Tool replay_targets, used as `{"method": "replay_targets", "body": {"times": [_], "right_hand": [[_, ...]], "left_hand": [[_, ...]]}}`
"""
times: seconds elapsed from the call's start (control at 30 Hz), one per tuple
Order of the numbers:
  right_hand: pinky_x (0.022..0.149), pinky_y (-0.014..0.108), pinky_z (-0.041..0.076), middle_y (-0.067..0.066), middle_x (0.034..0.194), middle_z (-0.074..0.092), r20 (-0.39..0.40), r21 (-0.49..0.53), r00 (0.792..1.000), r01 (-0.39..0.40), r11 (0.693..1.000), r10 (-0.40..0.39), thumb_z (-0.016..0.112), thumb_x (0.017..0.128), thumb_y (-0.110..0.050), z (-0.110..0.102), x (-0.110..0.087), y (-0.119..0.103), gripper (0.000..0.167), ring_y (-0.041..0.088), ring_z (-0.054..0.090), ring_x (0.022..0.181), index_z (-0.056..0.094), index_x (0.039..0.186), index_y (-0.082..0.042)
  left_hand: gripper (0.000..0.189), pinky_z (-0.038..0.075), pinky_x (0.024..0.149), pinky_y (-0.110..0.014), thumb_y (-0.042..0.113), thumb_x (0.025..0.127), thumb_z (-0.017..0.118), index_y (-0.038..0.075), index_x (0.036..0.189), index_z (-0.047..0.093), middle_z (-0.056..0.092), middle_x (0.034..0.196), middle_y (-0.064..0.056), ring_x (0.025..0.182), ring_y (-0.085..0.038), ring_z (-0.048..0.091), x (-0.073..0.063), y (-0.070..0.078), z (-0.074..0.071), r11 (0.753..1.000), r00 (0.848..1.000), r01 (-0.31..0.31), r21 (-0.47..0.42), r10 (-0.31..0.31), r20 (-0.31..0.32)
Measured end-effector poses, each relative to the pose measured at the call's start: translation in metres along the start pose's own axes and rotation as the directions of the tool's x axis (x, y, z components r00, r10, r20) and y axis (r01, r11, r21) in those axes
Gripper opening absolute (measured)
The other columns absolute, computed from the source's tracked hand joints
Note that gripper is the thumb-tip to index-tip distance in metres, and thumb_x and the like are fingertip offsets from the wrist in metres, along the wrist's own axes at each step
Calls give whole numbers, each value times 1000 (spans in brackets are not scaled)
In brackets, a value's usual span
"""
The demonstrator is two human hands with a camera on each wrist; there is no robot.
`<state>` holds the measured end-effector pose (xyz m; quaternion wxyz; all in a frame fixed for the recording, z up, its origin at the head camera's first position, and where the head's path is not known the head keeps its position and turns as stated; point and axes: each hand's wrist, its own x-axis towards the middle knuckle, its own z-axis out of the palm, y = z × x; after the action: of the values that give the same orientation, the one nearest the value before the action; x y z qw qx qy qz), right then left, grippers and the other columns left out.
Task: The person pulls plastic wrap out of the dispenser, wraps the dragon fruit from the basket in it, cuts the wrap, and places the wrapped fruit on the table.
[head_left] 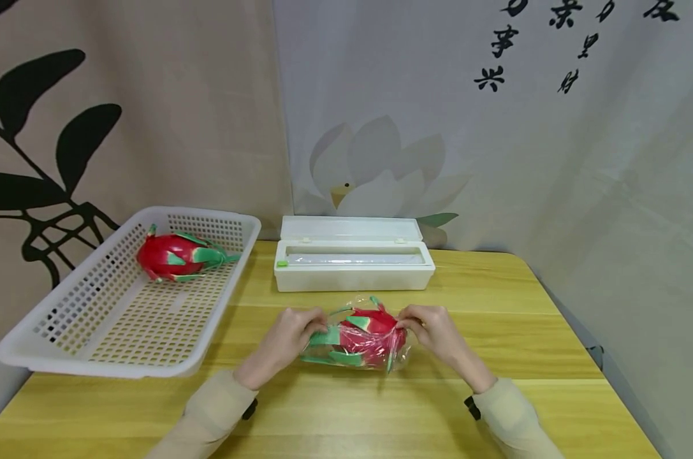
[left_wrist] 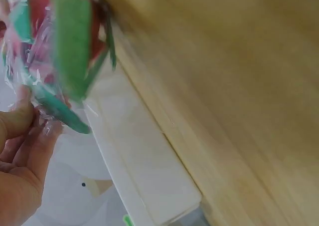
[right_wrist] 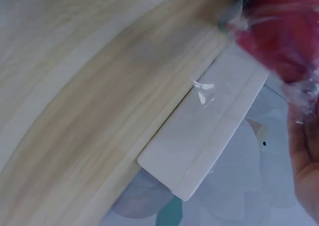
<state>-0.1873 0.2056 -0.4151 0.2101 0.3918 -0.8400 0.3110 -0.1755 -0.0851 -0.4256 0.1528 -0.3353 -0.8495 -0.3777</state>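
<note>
A red dragon fruit [head_left: 366,338] with green scales is wrapped in clear plastic film [left_wrist: 31,69], just above the front middle of the table. At its left end, my left hand [head_left: 291,338] pinches the film between thumb and fingers; the left wrist view shows this pinch close up. On the opposite end my right hand [head_left: 435,333] pinches the film near the fruit's red side. The right wrist view shows only part of that hand [right_wrist: 304,151], and its fingertips are partly cut off. Loose film bulges around both ends of the fruit.
Behind the fruit stands a white cling film box [head_left: 354,277], its lid raised and a film roll inside. At the left, a white perforated basket [head_left: 208,344] holds another dragon fruit [head_left: 174,256], apparently unwrapped. The wooden table [head_left: 553,408] ends at a cloth-covered wall.
</note>
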Motion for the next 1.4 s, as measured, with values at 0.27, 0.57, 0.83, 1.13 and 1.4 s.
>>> {"method": "replay_targets", "body": {"times": [0.27, 0.57, 0.83, 1.13, 1.4], "right_hand": [[45, 19, 49, 8, 72, 71, 86, 153, 959, -281, 947, 270, 69, 82, -5, -1, 7, 9, 5, 2, 53, 52, 70, 78, -3], [54, 29, 54, 10, 77, 72, 214, 170, 884, -453, 875, 417, 66, 87, -11, -5, 5, 19, 12, 3, 57, 58, 74, 85, -3], [64, 28, 57, 16, 89, 72, 341, 217, 832, -523, 825, 438, 55, 95, -13, -12, 2, 22, 22, 7, 63, 69, 71, 99, 2], [87, 22, 52, 19, 120, 65, 499, 226, 810, -466, 856, 309, 49, 98, -10, -30, -4, 28, 28, 22, 62, 108, 62, 120, 1], [75, 21, 57, 11, 98, 68, 308, 59, 899, -345, 937, 311, 63, 85, 5, -16, -2, 21, 18, 19, 67, 86, 69, 100, -3]], "left_hand": [[5, 39, 47, -11, 2, 85, 66, 4, 89, 66, 75, 81, -10, 63, -4, 62, 11, -7, 1, 988, 988, 153, -25, -153, 1], [12, 42, 47, -14, 10, 90, 63, 3, 89, 73, 73, 80, -9, 51, 3, 45, 15, -9, 0, 988, 985, 151, 28, -153, 74], [38, 55, 90, -37, 32, 95, 57, 4, 120, 64, 68, 117, -13, 108, -25, 66, 2, -8, -9, 993, 971, 86, 86, -102, 216], [76, 22, 100, -78, 47, 77, 72, 10, 139, 47, 59, 131, -17, 120, -34, 58, -8, -5, -5, 964, 956, 39, 264, -112, 271], [73, 24, 97, -79, 47, 83, 66, 9, 141, 45, 47, 142, -18, 127, -35, 51, -10, -4, -3, 947, 971, -2, 321, -75, 225]]}}
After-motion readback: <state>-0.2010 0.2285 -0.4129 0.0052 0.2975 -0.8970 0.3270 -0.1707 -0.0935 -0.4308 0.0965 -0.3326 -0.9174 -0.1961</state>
